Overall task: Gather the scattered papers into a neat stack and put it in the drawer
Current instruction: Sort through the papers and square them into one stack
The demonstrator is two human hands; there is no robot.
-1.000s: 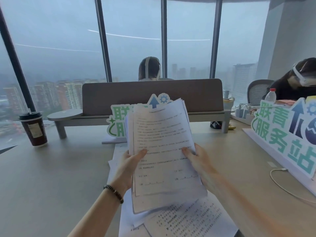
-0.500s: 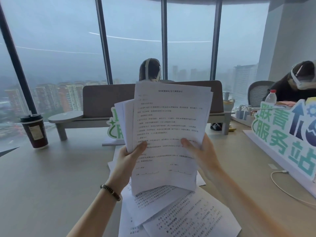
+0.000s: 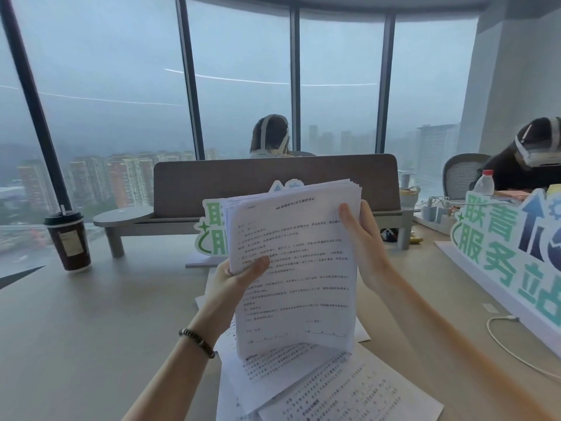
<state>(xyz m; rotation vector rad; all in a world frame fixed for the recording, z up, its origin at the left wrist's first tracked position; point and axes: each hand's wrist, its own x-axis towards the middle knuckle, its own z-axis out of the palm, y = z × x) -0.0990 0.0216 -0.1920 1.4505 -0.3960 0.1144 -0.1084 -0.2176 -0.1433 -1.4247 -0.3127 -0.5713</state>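
One head-worn wide-angle view looks forward and slightly down, close over the desk (image 3: 91, 329), toward windows (image 3: 236, 71).

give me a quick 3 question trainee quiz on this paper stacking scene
1. True or false: the stack of papers lies flat on the desk.
2. Which hand has its thumb across the front sheet at the stack's left edge?
3. Loose sheets on the desk: A none, B some.

Key:
1. False; both hands hold it upright.
2. The left hand; the right hand holds the other edge.
3. B.
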